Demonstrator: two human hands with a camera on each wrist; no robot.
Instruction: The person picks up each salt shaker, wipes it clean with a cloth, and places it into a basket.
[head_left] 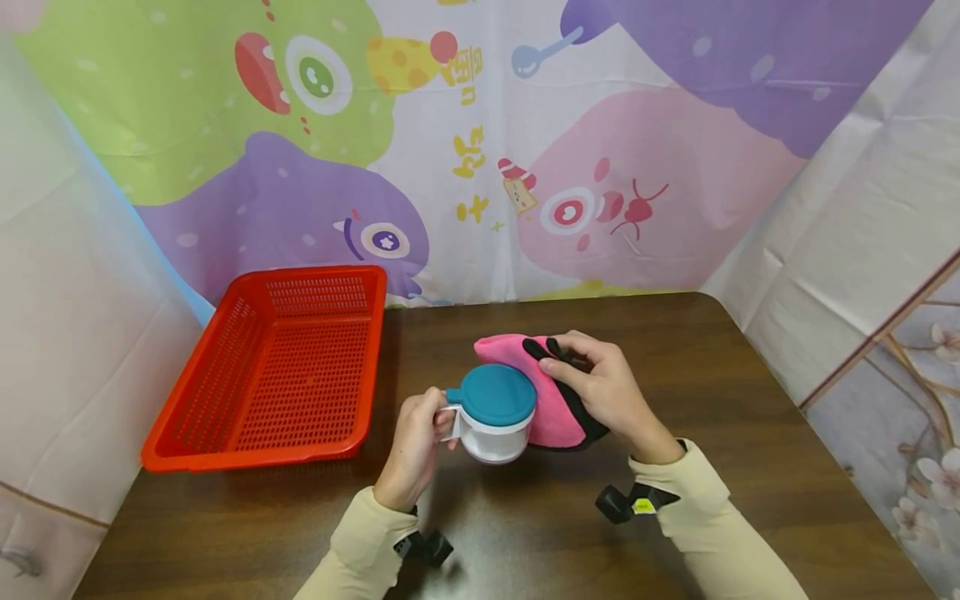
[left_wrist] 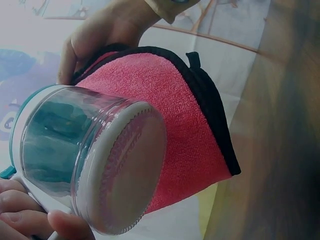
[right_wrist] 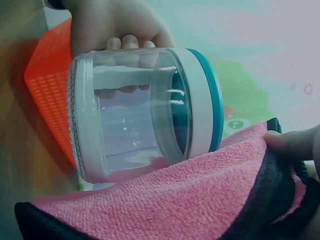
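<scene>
A clear jar with a white base and collar and a teal lid (head_left: pixel 498 395) is held above the table. My left hand (head_left: pixel 417 440) grips its white handle, fingers curled round it, as the left wrist view also shows at the jar (left_wrist: pixel 60 145). A pink cloth with black edging (head_left: pixel 558 417) lies against the jar's right side. My right hand (head_left: pixel 611 390) pinches the black edge of the cloth between thumb and fingers. In the right wrist view the cloth (right_wrist: pixel 190 195) hangs beside the clear wall of the jar (right_wrist: pixel 130 120).
A red plastic basket (head_left: pixel 369 400) with slotted walls stands on the left of the brown wooden table (head_left: pixel 675 358), with nothing seen inside. A cartoon-printed curtain (head_left: pixel 480 167) hangs behind the table's back edge, and pale sheets hang at both sides.
</scene>
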